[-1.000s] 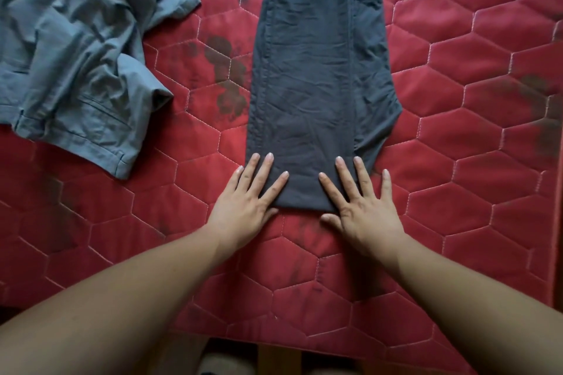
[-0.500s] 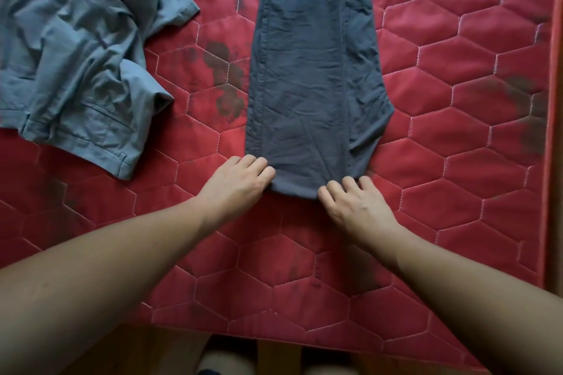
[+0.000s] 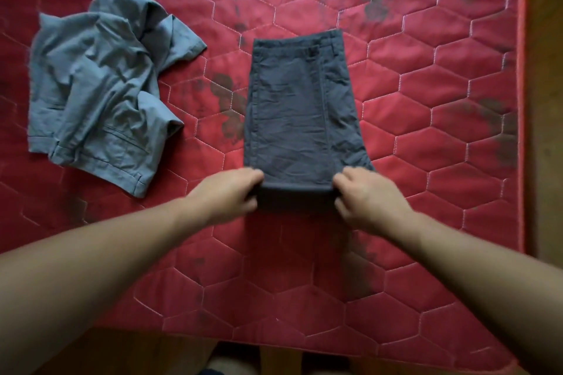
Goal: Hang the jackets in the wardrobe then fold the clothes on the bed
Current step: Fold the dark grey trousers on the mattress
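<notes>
The dark shorts (image 3: 301, 106) lie flat in the middle of the bed (image 3: 441, 100), already halved lengthwise so one leg sits on the other, with the waistband at the far end. The left hand (image 3: 231, 192) holds the near left corner of the hem and the right hand (image 3: 368, 198) holds the near right corner. Each grip is closed on the cloth, fingers curled round the edge, and the hem is raised off the quilt and turned toward the waistband. The step in hand looks like the crosswise fold, barely begun: the near end has yet to be carried to the far end and pressed flat. To the left, well apart from the shorts, a grey garment (image 3: 100, 94) lies crumpled and unfolded, so it appears to be left to do. No jacket or wardrobe is in view, so whether the hanging part is finished cannot be told here, though the task's order suggests it is.
</notes>
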Demonstrator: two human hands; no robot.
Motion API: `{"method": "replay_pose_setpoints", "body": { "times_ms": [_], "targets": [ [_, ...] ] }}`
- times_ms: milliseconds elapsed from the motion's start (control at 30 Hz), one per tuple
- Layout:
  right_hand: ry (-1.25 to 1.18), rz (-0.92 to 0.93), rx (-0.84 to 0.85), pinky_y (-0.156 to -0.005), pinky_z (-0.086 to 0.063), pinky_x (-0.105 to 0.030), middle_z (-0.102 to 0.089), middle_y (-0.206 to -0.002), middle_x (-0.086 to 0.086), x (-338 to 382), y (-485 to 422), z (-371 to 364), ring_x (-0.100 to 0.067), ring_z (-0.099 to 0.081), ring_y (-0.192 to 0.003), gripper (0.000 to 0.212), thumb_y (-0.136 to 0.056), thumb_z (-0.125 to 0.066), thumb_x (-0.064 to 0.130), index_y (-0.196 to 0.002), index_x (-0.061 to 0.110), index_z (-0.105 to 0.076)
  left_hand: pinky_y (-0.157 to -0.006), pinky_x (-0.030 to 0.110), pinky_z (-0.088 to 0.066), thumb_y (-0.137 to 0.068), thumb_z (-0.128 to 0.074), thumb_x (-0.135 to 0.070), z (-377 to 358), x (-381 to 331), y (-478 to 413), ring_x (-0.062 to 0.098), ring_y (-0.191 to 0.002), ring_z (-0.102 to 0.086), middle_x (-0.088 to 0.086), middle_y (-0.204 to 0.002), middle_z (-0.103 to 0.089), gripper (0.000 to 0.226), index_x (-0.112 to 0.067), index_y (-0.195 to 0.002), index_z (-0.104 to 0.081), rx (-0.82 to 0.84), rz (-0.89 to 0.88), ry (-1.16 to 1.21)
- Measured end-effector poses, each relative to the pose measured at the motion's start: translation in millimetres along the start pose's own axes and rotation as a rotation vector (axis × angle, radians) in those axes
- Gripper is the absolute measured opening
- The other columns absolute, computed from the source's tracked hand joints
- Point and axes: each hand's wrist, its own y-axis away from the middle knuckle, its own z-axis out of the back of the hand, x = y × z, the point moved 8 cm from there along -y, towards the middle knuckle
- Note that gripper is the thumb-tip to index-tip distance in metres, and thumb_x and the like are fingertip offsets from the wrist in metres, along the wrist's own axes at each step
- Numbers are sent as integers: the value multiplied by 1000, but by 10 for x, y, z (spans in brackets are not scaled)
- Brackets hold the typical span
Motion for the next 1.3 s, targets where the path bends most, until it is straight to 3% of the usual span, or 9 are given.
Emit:
{"method": "replay_pose_setpoints", "body": {
  "times_ms": [200, 300, 400, 600, 900, 1033, 1133, 1200, 1300],
  "targets": [
    [-149, -170, -246, -78, -48, -50, -62, -98, -21, -541, -774, 712, -42, -58, -95, 17, -87, -55, 19, -99, 6, -56, -74, 39, -47, -82, -63, -11, 961, 313, -451, 31, -87, -60, 8, -92, -64, 18, -11, -99, -58, -334, 131, 171],
    [-265, -275, -305, -81, -48, -46, -67, -105, -24, -772, -1080, 893, -42, -62, -100, 21, -90, -53, 17, -109, 8, -59, -73, 31, -40, -83, -62, -10, 1253, 438, -694, 29, -90, -60, 2, -92, -61, 23, -12, -106, -61, -426, 159, 211],
    [-353, -346, -341, -87, -46, -44, -68, -111, -23, -955, -1332, 998, -40, -61, -106, 26, -92, -51, 15, -115, 9, -60, -80, 28, -40, -84, -62, -10, 1492, 562, -936, 27, -98, -61, 9, -102, -66, 28, -12, -112, -62, -499, 184, 230],
    [-414, -420, -386, -94, -41, -38, -67, -120, -20, -1284, -1825, 1074, -37, -59, -114, 27, -97, -49, 15, -121, 7, -60, -92, 34, -48, -87, -63, -12, 1735, 906, -1457, 27, -107, -61, 9, -113, -68, 29, -16, -116, -63, -525, 282, 288],
    [-380, -478, -320, -96, -41, -35, -66, -123, -17, -1635, -2525, 834, -34, -57, -118, 26, -96, -50, 16, -118, 8, -61, -94, 31, -48, -89, -67, -15, 1660, 1350, -2072, 23, -109, -61, 7, -116, -68, 25, -18, -113, -65, -523, 363, 351],
    [-328, -486, -298, -100, -43, -40, -64, -125, -18, -1730, -2699, 744, -36, -55, -119, 25, -96, -52, 17, -118, 7, -61, -97, 33, -48, -89, -69, -16, 1601, 1482, -2212, 23, -109, -62, 6, -117, -67, 26, -18, -115, -65, -507, 374, 387],
    [-189, -475, -311, -98, -43, -51, -54, -129, -22, -1675, -2716, 701, -42, -50, -119, 27, -97, -50, 18, -121, 7, -55, -106, 34, -41, -90, -68, -19, 1578, 1491, -2231, 28, -119, -55, 12, -130, -55, 41, -18, -129, -58, -516, 367, 337],
    [-47, -436, -411, -101, -41, -54, -43, -140, -21, -1526, -2583, 722, -42, -42, -127, 37, -94, -51, 22, -130, 13, -50, -115, 38, -33, -90, -65, -19, 1575, 1347, -2122, 32, -133, -41, 15, -143, -39, 51, -19, -139, -50, -597, 337, 240],
    [101, -183, -394, -118, -19, -61, -23, -161, -21, -1042, -2314, 494, -41, -21, -149, 60, -95, -47, 42, -148, 16, -40, -123, 49, -18, -92, -61, -24, 1346, 930, -1897, 39, -150, -14, 21, -160, -18, 59, -18, -148, -42, -655, 178, 99]
  ]
}}
